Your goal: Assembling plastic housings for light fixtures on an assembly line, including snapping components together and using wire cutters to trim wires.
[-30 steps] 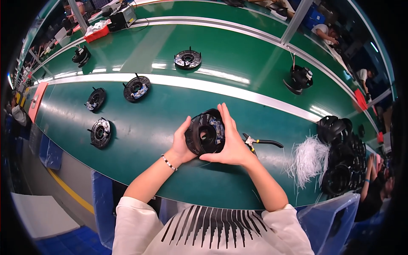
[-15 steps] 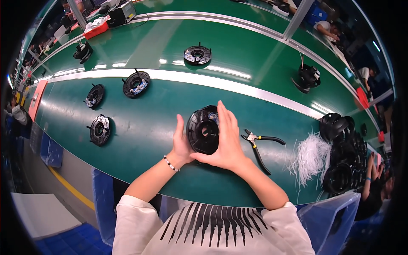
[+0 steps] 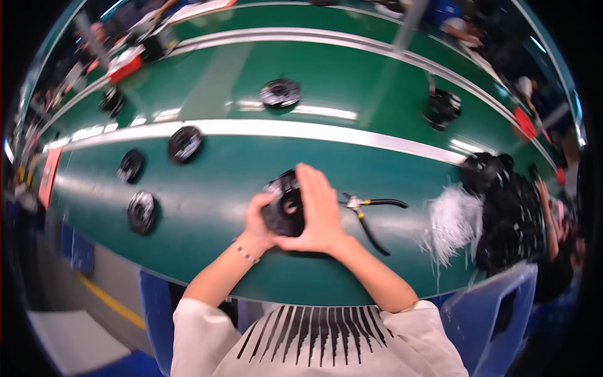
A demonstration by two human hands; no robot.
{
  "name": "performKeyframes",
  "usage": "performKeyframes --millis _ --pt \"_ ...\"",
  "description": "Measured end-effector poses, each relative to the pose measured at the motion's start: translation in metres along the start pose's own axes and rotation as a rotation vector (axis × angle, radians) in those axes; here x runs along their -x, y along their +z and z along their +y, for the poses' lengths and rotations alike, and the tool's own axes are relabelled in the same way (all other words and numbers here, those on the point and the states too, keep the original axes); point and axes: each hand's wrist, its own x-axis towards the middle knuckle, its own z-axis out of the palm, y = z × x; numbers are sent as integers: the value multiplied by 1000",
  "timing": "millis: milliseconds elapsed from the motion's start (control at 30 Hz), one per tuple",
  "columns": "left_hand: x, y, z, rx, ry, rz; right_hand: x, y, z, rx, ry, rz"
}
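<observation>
Between my two hands is a black round plastic housing with a hole in its middle (image 3: 286, 212), tilted above the green bench. My left hand (image 3: 259, 225) grips its left edge, thumb up along the side. Along the right edge lie the long fingers of my right hand (image 3: 318, 210), its thumb under the lower rim. To the right, diagonal cutters (image 3: 375, 203) with black and yellow handles lie spread on the bench. Similar round housings rest at the left: one (image 3: 142, 212), another (image 3: 130, 166) and a third (image 3: 186, 144). The picture is smeared by motion.
A bundle of white cable ties (image 3: 453, 221) lies right of the cutters, beside a pile of black round parts (image 3: 510, 217). Beyond a pale rail, a green conveyor belt (image 3: 352, 81) carries more housings (image 3: 280, 93). Co-workers sit across and at the right.
The housing has turned in my hands, its circuit side now toward the upper left. My left thumb has bent onto its edge. The whole view has shifted slightly.
</observation>
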Motion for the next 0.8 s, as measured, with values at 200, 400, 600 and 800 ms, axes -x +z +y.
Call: performKeyframes --millis 200,400,600,800 --pt "-4 35 -4 -135 60 -40 5 -19 6 -44 -21 102" --pt "-27 69 -20 -320 -92 40 26 -46 33 -37 53 106" --pt "-29 80 -20 -405 -229 -52 37 -43 33 -95 125 26" --pt "-43 108 -42 -399 -250 -72 50 -75 44 -54 154 99"
